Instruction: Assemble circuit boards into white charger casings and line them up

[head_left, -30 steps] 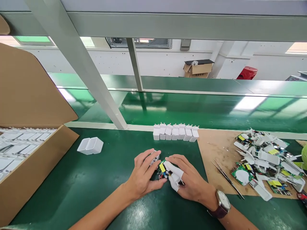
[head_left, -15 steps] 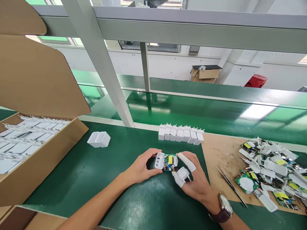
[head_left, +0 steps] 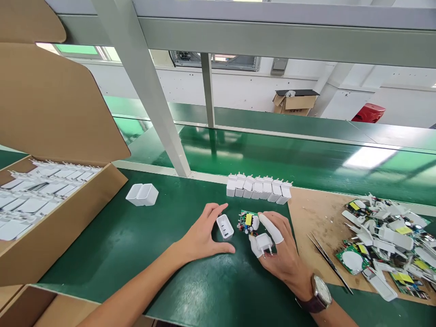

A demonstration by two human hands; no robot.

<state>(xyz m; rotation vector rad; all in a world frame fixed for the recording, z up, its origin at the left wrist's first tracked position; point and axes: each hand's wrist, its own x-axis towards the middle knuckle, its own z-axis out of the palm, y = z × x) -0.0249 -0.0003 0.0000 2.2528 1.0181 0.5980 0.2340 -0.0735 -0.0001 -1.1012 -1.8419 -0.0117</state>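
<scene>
Left hand (head_left: 204, 234): spread wide, thumb and fingers curved well apart, nothing gripped. Between them, a white plastic housing (head_left: 225, 227), smooth, round-cornered, slotted on its upward face; contact with the hand cannot be told.

Right hand (head_left: 284, 245): white covers on thumb and forefinger; fingertips closed on the right end of a small circuit board (head_left: 247, 221), green, crowded with tiny parts, yellow block at its middle. A glossy white plug head (head_left: 263, 241) with two pins sits at the thumb. Board is just right of the housing, the two apart.

Worktop (head_left: 190, 290): dark green, glossy, light glare near front. Behind the hands, a close row of white blocks (head_left: 258, 190), boxy, pins upward. Left: two hollow white shells (head_left: 142, 194), side by side; corrugated cardboard box (head_left: 81, 213) of flat white pieces. Right: matte brown sheet (head_left: 309, 209) bearing slender metal tweezers (head_left: 329, 262) and a jumbled heap (head_left: 388, 238) of boards and white casings.
</scene>
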